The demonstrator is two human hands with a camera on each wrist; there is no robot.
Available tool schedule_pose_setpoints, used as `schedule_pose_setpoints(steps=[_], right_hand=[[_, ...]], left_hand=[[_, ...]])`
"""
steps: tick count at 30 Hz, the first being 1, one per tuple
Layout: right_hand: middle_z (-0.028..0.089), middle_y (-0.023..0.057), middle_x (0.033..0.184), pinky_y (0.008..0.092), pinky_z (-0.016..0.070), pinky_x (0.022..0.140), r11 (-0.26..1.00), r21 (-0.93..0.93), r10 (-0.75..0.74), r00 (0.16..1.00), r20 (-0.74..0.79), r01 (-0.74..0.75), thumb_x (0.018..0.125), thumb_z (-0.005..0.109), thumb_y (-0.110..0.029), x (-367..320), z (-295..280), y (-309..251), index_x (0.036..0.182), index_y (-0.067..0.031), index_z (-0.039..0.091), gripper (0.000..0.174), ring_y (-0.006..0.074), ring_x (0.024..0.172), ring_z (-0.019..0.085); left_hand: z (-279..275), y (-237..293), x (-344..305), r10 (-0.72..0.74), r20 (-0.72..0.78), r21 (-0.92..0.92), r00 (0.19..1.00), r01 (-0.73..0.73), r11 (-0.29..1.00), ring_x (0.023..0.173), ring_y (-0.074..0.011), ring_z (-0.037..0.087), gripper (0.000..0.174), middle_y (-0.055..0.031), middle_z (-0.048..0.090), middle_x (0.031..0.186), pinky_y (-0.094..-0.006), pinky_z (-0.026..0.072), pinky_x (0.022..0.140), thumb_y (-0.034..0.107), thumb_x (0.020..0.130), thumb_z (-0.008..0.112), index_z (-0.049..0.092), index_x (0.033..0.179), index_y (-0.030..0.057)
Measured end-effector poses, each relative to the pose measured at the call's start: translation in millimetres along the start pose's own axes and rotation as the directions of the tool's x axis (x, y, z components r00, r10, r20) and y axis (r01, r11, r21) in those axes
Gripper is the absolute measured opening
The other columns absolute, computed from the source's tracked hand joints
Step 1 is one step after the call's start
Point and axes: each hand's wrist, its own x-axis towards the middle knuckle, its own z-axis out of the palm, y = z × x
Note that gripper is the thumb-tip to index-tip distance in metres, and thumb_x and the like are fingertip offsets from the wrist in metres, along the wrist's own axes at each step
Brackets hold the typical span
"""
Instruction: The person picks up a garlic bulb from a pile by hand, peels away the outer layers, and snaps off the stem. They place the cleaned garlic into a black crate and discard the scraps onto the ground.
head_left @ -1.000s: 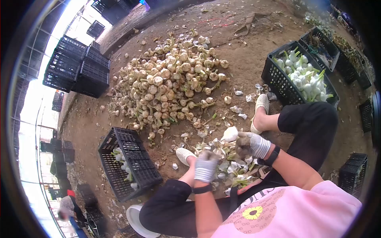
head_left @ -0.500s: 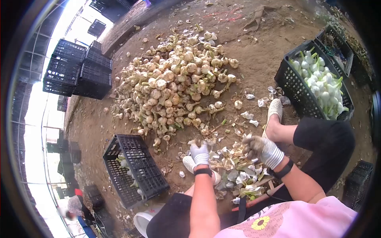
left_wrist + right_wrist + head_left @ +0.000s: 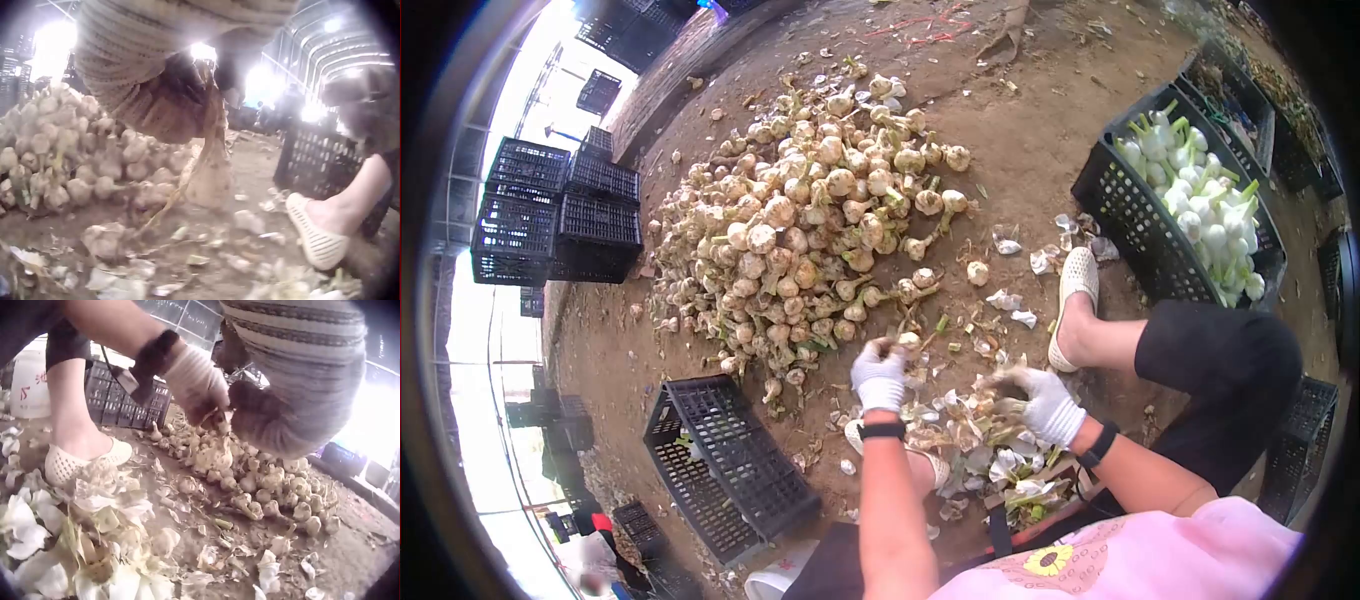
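Note:
My gloved left hand (image 3: 880,377) pinches a garlic bulb (image 3: 209,178) by its dry stalk, near the front edge of a large heap of unpeeled garlic (image 3: 785,235). In the left wrist view the bulb hangs under the fingers. My gloved right hand (image 3: 1045,402) hovers to the right, fingers loosely bent toward the left hand, with nothing visible between them. Below it lies a litter of peeled skins and stalk scraps (image 3: 94,544). Dirt darkens the fingers of both gloves.
A black crate of peeled white garlic (image 3: 1140,225) stands at the right. Another black crate (image 3: 735,470), with a few bulbs inside, tilts at the left. Stacked black crates (image 3: 555,215) stand farther left. Light slip-on shoes (image 3: 1077,300) rest on the dirt floor beside the scraps.
My left hand has moved forward toward the heap and now holds an unpeeled garlic bulb. The white bulb seen by the right hand a second ago is gone from there.

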Motion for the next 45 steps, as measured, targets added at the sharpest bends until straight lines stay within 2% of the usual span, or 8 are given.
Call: schedule_pose_setpoints(steps=[7,8,11,12,15,30,39,45], right_hand=[[0.057,0.0155,0.084,0.0387,0.0475,0.068,0.817,-0.521,-0.273,0.962,0.028,0.247,0.071,0.065,-0.016,-9.9,3.2,-18.2,0.095,-0.0072,0.06,0.026,0.0328,0.079,0.058],[0.057,0.0153,0.08,0.0377,0.0476,0.067,0.848,-0.473,-0.269,0.963,0.006,0.24,0.072,0.064,-0.011,-13.9,0.9,-20.7,0.089,-0.0064,0.061,0.018,0.0319,0.076,0.058],[0.058,0.016,0.079,0.0353,0.0474,0.067,0.979,-0.135,-0.163,0.986,-0.046,0.155,0.072,0.062,-0.008,-15.5,-2.9,-11.9,0.09,-0.0068,0.062,0.017,0.0298,0.074,0.059],[0.061,0.0024,0.087,0.0261,0.0474,0.07,0.996,0.049,-0.081,0.996,0.029,0.08,0.075,0.065,-0.006,-17.5,-5.7,-11.3,0.095,0.0008,0.06,0.021,0.0089,0.08,0.056],[0.062,0.0031,0.089,0.0246,0.0484,0.071,0.813,0.557,0.051,0.975,0.218,-0.167,0.077,0.067,-0.01,-33.1,-4.2,-31.9,0.094,0.0015,0.06,0.022,0.0092,0.081,0.057],[0.062,0.0023,0.086,0.0226,0.048,0.068,0.784,0.575,0.132,0.968,0.215,-0.234,0.08,0.064,-0.009,-40.7,7.7,-32.2,0.099,0.0,0.06,0.021,0.0084,0.075,0.056],[0.062,0.0022,0.089,0.0229,0.0488,0.071,0.74,0.632,0.071,0.961,0.266,-0.229,0.08,0.063,-0.01,-47.2,6.7,-34.9,0.102,-0.0004,0.059,0.025,0.0085,0.079,0.057],[0.062,0.0019,0.086,0.0243,0.049,0.064,0.756,0.586,0.159,0.951,0.267,-0.291,0.083,0.06,-0.013,-41.2,10.8,-30.5,0.097,-0.0034,0.06,0.017,0.0098,0.076,0.058]], left_hand=[[23.0,55.0,-151.2,0.25,0.092,-0.095,0.964,-0.242,0.966,0.066,-0.0144,0.059,0.019,-0.0084,0.063,0.077,-0.0277,0.0478,0.061,0.013,0.075,0.068,0.064,0.09,0.0002],[20.5,56.7,-163.9,0.093,0.169,-0.435,0.981,-0.011,0.901,0.074,-0.0184,0.059,0.031,-0.0101,0.062,0.087,-0.0297,0.0479,0.069,0.012,0.074,0.069,0.059,0.1,-0.0027],[2.5,75.0,-186.0,0.433,-0.119,-0.115,0.893,-0.446,0.888,0.088,-0.022,0.058,0.047,-0.0135,0.058,0.099,-0.0315,0.0462,0.079,0.009,0.073,0.07,0.05,0.113,-0.0053],[-1.6,58.5,-192.1,0.423,0.019,-0.072,0.906,-0.421,0.904,0.101,-0.0246,0.053,0.063,-0.0168,0.053,0.11,-0.0326,0.0423,0.088,0.008,0.07,0.072,0.041,0.123,-0.0066],[2.1,49.1,-210.9,0.35,0.025,-0.196,0.936,-0.339,0.92,0.104,-0.027,0.053,0.064,-0.0175,0.054,0.111,-0.0342,0.042,0.09,0.01,0.069,0.073,0.042,0.123,-0.0061],[-6.0,60.7,-223.8,0.63,-0.049,0.37,0.775,-0.572,0.732,0.098,-0.0354,0.055,0.055,-0.0213,0.055,0.107,-0.0379,0.0452,0.085,0.008,0.063,0.075,0.051,0.111,-0.0038],[-10.1,76.2,-231.2,0.238,-0.074,-0.307,0.968,-0.25,0.918,0.089,-0.0318,0.056,0.055,-0.0171,0.055,0.101,-0.0358,0.0462,0.081,0.009,0.063,0.076,0.051,0.11,-0.0028],[-3.8,59.1,-225.5,0.596,-0.072,0.201,0.8,-0.574,0.794,0.093,-0.03,0.055,0.053,-0.0158,0.056,0.098,-0.035,0.045,0.082,0.006,0.061,0.074,0.052,0.108,-0.0016]])
